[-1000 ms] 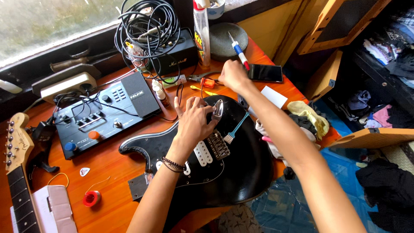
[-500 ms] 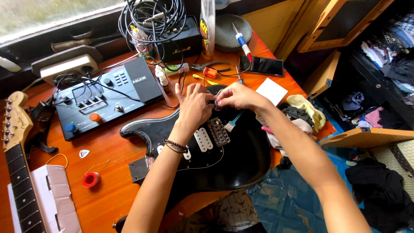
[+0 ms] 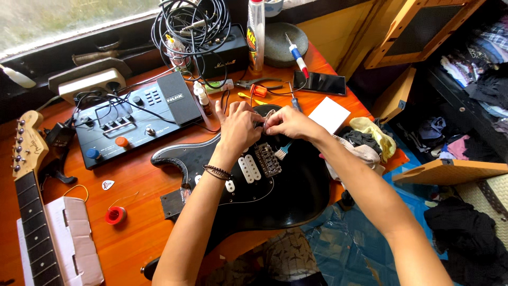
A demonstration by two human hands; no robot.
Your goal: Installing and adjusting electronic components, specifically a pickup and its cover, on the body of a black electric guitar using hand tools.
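Black guitar body point(image 3: 275, 196) lies flat on the orange counter point(image 3: 137, 175). Left hand point(image 3: 239, 127) and right hand point(image 3: 288, 123) meet above the bridge point(image 3: 268, 160), both pinching 1 small metal part. Advisable: steady wrists on the body, small finger motions.

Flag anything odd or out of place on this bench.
The black guitar body has no neck: the detached neck lies apart at the table's left edge. The body overhangs the table edge. Both the left hand and right hand work near its bridge.
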